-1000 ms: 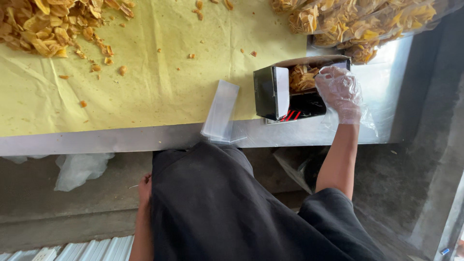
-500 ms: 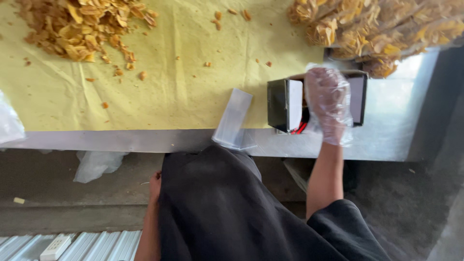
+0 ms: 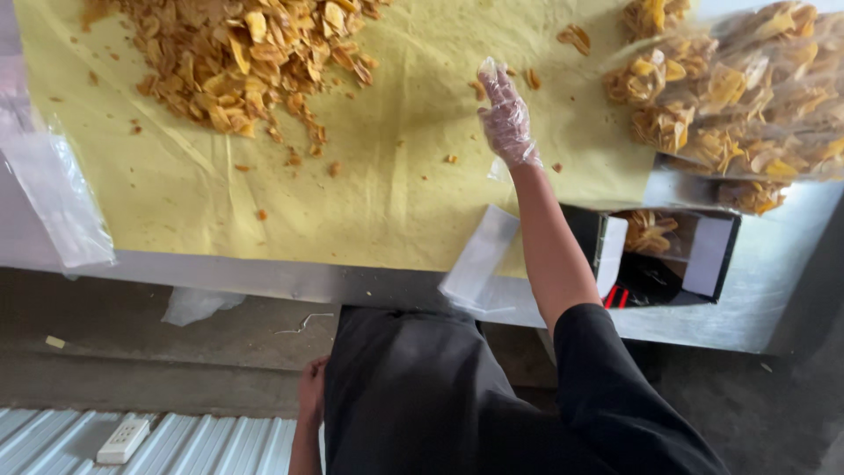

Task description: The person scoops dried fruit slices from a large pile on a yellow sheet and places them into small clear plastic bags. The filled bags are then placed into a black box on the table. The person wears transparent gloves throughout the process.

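My right hand (image 3: 505,114), in a thin clear plastic glove, reaches out over the yellow paper sheet (image 3: 387,202) with fingers apart and nothing in it. It hovers to the right of a big heap of golden fried chips (image 3: 237,53), close to a few loose crumbs. Down by my side below the table edge hangs my left hand (image 3: 309,396), bare, next to my black clothing; its fingers are hidden. An open black box (image 3: 668,255) with some chips inside sits on the metal table to the right of my forearm.
Clear bags packed with chips (image 3: 738,97) pile up at the far right. A flat white empty bag (image 3: 479,259) lies at the table's front edge, and clear plastic (image 3: 53,193) hangs at the left. A white power strip (image 3: 123,440) lies on corrugated sheet below.
My right hand has left the black box and moved up and left over the yellow sheet. The view has shifted, showing more of the chip heap.
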